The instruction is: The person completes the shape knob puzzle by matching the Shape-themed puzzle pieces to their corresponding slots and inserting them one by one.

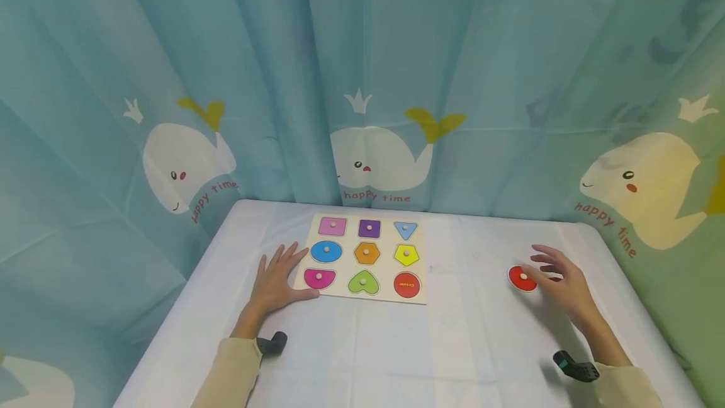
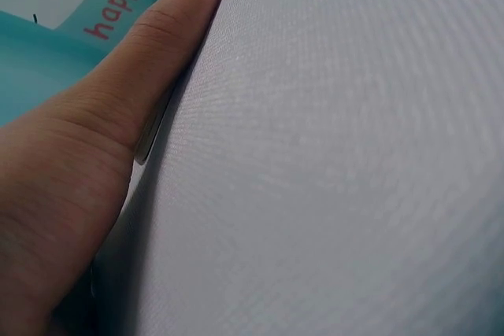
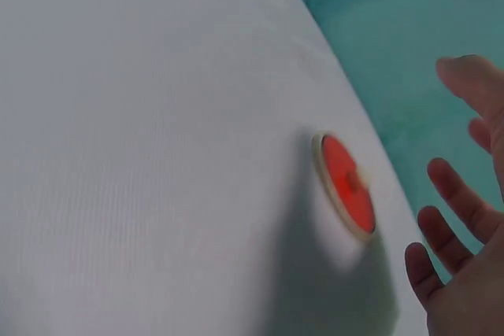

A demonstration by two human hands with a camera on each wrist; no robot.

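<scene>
A wooden shape puzzle board (image 1: 419, 299) lies flat on the table. My left hand (image 1: 276, 283) rests at its left edge with fingers spread; the thumb reaches along the front edge, also visible in the left wrist view. Several knobbed pieces sit in the board. Its lower right circle recess (image 1: 407, 284) is red with small lettering and no knob. Away to the right, a red circle puzzle piece (image 3: 350, 184) with a pale knob lies on the table. Beside it hovers my right hand (image 1: 564, 287), fingers apart; in the right wrist view a gap separates the hand from the piece.
The table (image 1: 374, 357) has a white cloth. A teal curtain (image 1: 272, 80) printed with whales stands behind it and along both sides. Dark bands with small devices sit on the left wrist (image 1: 273, 344) and the right wrist (image 1: 574, 367).
</scene>
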